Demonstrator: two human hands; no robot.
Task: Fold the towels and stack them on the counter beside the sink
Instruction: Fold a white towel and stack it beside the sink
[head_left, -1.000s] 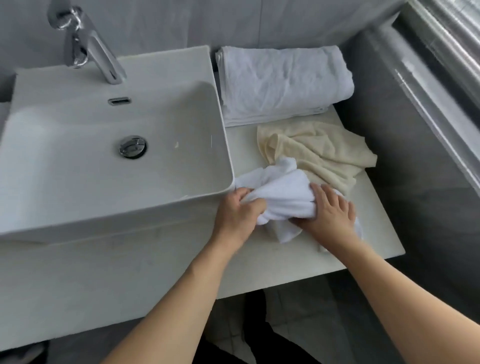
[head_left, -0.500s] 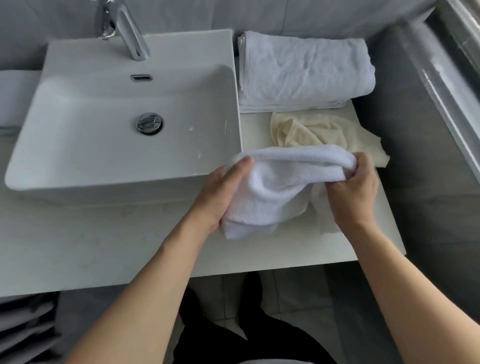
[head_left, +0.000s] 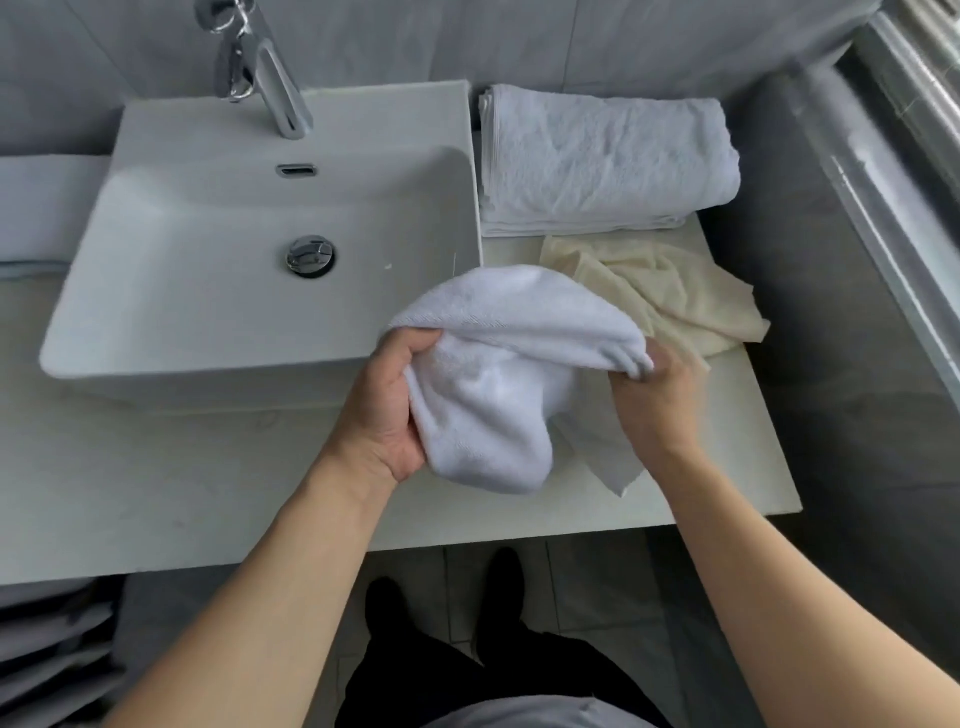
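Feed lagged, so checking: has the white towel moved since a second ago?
Yes. The white towel is lifted off the counter, spread between both hands, beside the sink.

Single view, head-worn camera, wide angle. Looks forward and steeply down from above the near edge of the counter (head_left: 727, 467), close enough that both forearms enter from the bottom of the frame. Sink (head_left: 156, 322) fills the left and centre; faucet (head_left: 265, 78) and tiled wall at the far edge. Counter surface runs to the right, with a dark wall beyond it. Floor and the person's feet show below the counter's near edge. No second view to compare overlap.
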